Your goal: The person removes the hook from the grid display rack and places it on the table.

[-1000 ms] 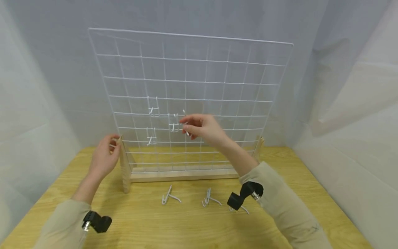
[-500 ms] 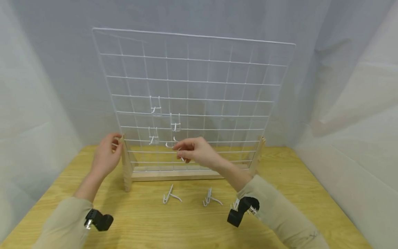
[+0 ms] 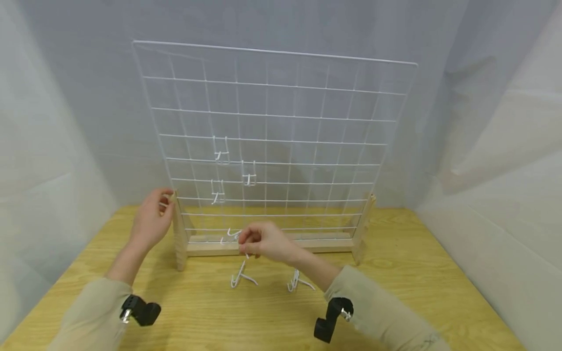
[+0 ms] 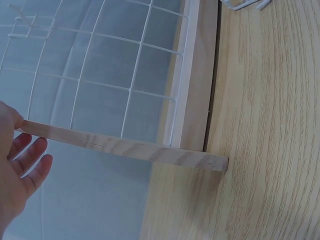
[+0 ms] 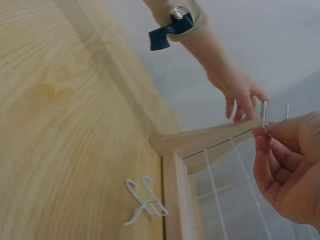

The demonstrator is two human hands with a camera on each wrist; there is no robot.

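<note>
Head: R fingers [image 3: 251,228] w/ hook [image 3: 234,235], lower now

We saw a yellowish wood table [image 3: 197,317] with thin, wavy lines on its top. A pale wood stand [image 3: 180,239] stood on it, with a long, low bar [image 3: 210,250] going across. In front of the bar, we saw one white hook [image 3: 240,275] lying down on the table. Another white hook [image 3: 296,279] lay to its right, with a gap between them

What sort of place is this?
Probably a makeshift recording booth: pale, creased sheeting stands around a yellowish wood-grain table, and a small black camera sits on each beige cloth sleeve.
</note>
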